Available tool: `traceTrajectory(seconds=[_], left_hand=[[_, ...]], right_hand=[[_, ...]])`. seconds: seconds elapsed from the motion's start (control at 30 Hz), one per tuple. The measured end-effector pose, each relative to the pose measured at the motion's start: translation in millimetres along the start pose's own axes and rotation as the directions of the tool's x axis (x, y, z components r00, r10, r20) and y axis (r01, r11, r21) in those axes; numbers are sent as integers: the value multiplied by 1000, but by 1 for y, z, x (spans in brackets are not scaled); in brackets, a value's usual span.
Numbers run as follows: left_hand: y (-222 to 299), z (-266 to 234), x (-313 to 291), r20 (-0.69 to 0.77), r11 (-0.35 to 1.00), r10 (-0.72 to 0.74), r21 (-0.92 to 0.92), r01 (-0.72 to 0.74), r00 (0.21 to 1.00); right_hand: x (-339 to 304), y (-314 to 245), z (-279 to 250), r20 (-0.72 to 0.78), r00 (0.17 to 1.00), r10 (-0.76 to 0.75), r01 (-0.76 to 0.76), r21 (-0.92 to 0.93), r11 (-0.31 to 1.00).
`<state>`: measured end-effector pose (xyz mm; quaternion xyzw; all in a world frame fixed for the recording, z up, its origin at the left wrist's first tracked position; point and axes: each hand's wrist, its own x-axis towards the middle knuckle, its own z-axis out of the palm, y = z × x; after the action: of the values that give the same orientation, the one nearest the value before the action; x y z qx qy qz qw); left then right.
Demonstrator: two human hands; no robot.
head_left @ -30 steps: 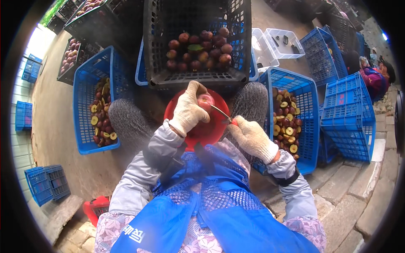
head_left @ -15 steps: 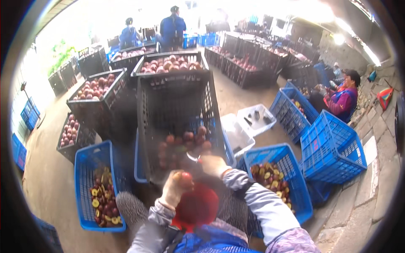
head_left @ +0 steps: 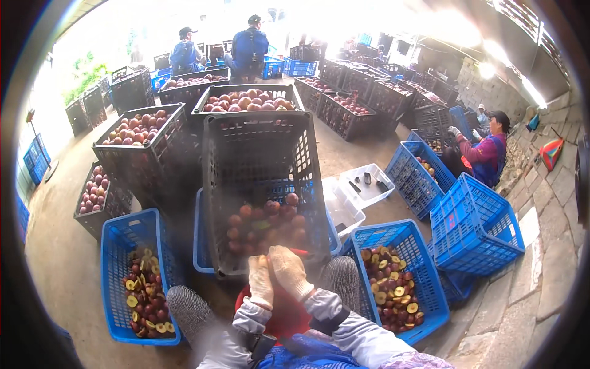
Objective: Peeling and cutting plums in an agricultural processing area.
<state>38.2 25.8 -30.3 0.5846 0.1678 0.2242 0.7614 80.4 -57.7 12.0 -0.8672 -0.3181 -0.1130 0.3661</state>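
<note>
My left hand (head_left: 260,281), in a pale work glove, is closed with its fingers against my right hand; the passion fruit seen in it a moment before is now mostly hidden. My gloved right hand (head_left: 289,272) is closed on a small knife, whose red handle (head_left: 300,251) sticks out to the right while its blade is out of sight. Both hands meet above a red bucket (head_left: 295,320) between my knees. Just beyond them a tilted black crate (head_left: 258,132) holds whole passion fruits (head_left: 267,222).
Blue crates with cut passion fruit stand at my left (head_left: 161,277) and right (head_left: 424,258). White trays (head_left: 369,190) lie beyond the right one, beside stacked blue crates (head_left: 476,215). Black crates of whole fruit (head_left: 246,101) fill the background. A co-worker (head_left: 488,150) sits at the right.
My hands have come together over the bucket; they were apart, with the fruit in the left and the knife's curved blade showing at the right. The view has shifted slightly.
</note>
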Motion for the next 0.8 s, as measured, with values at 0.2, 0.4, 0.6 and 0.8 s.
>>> traceTrajectory(seconds=[0.2,0.4,0.6,0.8], left_hand=[[18,1,-5,55,989,33,143,-40,998],[22,11,-8,13,882,111,459,-104,994],[-32,-3,10,4,979,-30,202,29,1000],[-117,-18,23,79,862,87,493,-115,993]], right_hand=[[-5,-18,-13,-2,958,287,-281,199,939],[-8,-18,-15,0,888,461,-447,245,861],[-14,-11,-5,-112,941,319,-318,26,948],[-25,26,19,-11,990,137,-137,-181,974]])
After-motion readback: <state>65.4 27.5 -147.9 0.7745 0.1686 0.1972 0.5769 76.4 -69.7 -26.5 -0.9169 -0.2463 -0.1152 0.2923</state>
